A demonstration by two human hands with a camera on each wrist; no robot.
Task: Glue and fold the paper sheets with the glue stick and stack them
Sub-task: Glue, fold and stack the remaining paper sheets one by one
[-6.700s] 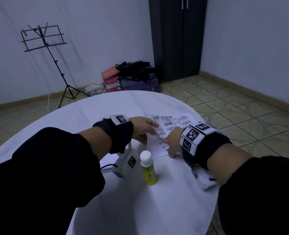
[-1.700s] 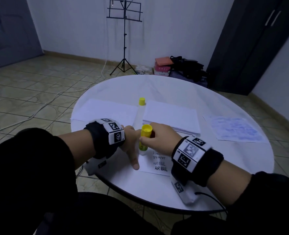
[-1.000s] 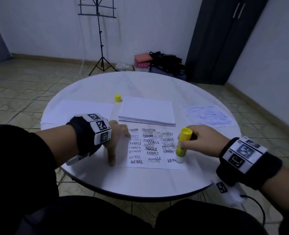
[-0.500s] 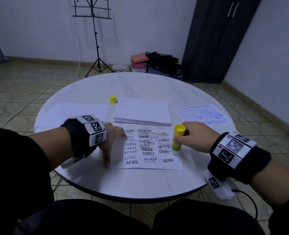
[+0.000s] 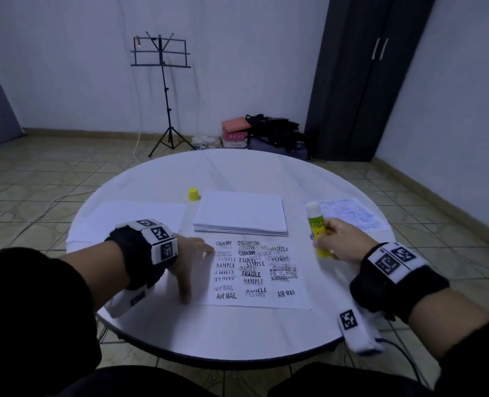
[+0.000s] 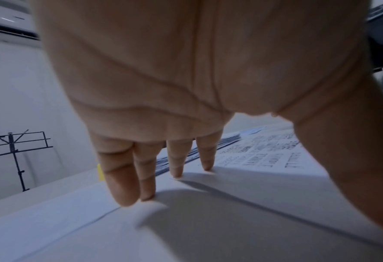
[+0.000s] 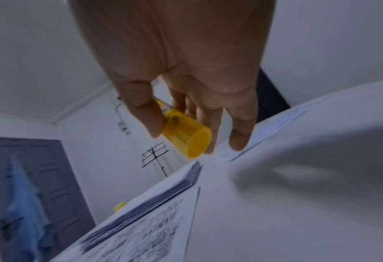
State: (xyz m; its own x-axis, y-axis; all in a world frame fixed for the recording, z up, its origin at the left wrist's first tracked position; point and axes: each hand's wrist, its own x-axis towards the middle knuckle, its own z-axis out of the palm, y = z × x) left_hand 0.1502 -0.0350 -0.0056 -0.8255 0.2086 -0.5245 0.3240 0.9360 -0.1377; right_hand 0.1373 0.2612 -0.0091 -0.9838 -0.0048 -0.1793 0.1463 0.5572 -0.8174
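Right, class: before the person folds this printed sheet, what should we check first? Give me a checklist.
1. The printed sheet lies flat on the table: ok.
2. The left hand presses its left edge with straight fingers: ok.
3. The right hand holds the glue stick clear of the sheet: ok.
4. The stick is capped: not ok; the yellow cap stands beside the paper stack.
5. Glue is spread on the sheet: cannot tell.

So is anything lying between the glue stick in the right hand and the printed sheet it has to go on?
Nothing visible. The right hand holds the uncapped glue stick upright just past the printed sheet's right edge; the sheet's face is bare, with the left hand only on its left edge.
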